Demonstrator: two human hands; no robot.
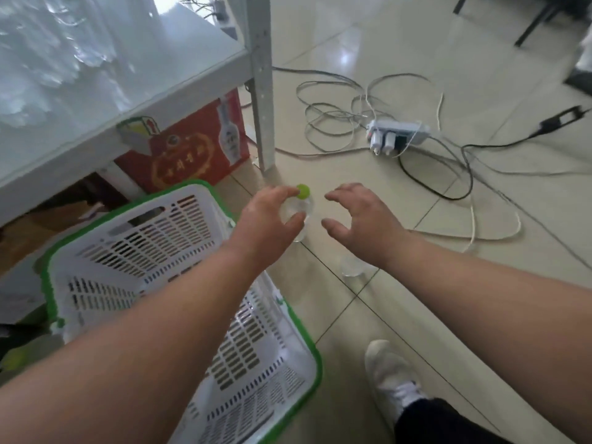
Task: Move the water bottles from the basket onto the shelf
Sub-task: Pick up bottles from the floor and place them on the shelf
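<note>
Beside the shelf's grey upright post, bare tiled floor lies open up to a power strip and its loose cables, while the white, green-rimmed basket sits against the shelf edge below. Left hand pinches a clear water bottle near its green cap, just past the basket's rim. Right hand hovers half-open beside it, touching nothing, above a second clear bottle on the floor.

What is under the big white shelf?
Under the shelf sits a red box with a vase picture, beside a brown cardboard box. The shelf top hides whatever is farther back.
</note>
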